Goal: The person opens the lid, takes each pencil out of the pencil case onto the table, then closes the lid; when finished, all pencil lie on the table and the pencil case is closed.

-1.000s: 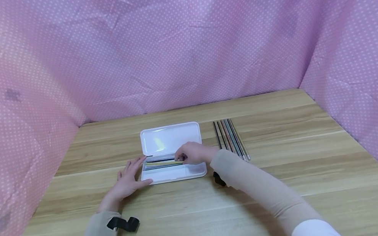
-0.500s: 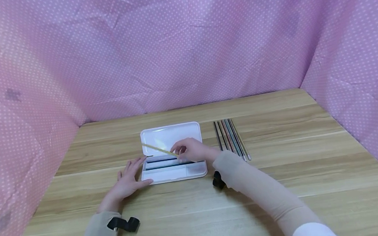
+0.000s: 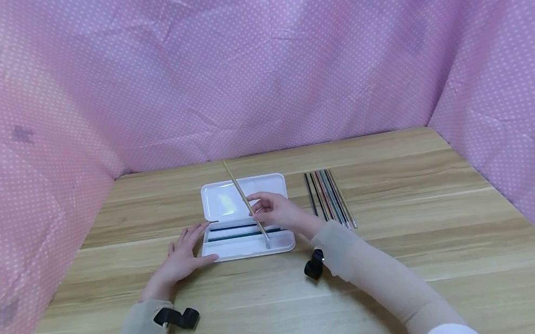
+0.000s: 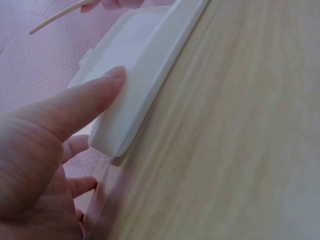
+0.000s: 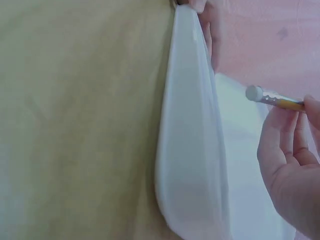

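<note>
A white pencil case [image 3: 238, 251] lies on the table with its lid [image 3: 269, 186] folded back. My right hand [image 3: 274, 210] pinches a yellow pencil [image 3: 239, 189] between thumb and fingers, tilted above the case. In the right wrist view the white eraser end of that pencil [image 5: 282, 102] sticks out past the thumb. At least two dark pencils, one of them a dark green pencil [image 3: 235, 236], lie lengthwise inside the case. My left hand [image 3: 179, 260] rests at the case's left end with fingers spread. Its thumb [image 4: 95, 100] lies on the case's near edge in the left wrist view.
Right of the case, several pencils [image 3: 327, 196] lie side by side on the wooden table [image 3: 263, 309]. Pink dotted cloth [image 3: 258, 81] hangs behind the table and along both sides. A black wrist camera [image 3: 314, 265] sits under the right forearm.
The right hand has lifted the yellow pencil out of the case and swung it from nearly level to steeply slanted. The left hand stays at the case's left end.
</note>
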Motion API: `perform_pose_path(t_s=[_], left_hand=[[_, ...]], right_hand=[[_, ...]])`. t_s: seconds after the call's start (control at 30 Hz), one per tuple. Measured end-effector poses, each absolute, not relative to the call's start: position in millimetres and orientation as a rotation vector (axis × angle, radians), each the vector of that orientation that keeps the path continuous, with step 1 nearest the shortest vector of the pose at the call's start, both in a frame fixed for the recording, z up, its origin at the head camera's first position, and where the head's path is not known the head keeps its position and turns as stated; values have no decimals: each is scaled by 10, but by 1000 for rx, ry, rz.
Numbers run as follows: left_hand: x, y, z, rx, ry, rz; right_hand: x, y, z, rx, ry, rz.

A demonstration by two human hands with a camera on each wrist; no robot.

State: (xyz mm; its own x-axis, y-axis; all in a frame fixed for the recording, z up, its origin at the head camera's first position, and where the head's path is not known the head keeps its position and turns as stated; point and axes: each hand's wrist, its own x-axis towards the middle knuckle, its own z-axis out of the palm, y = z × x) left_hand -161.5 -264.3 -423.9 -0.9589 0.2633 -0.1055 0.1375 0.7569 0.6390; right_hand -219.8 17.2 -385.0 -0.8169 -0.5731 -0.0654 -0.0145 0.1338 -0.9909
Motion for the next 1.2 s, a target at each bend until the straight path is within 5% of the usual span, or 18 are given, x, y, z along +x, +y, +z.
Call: perform_pose_path(t_s=[1.2], left_hand=[[-1608,-2634,-4232,279,2718,1038]], right_hand=[[-2027,1309,-3894,-414,2071,-1703]])
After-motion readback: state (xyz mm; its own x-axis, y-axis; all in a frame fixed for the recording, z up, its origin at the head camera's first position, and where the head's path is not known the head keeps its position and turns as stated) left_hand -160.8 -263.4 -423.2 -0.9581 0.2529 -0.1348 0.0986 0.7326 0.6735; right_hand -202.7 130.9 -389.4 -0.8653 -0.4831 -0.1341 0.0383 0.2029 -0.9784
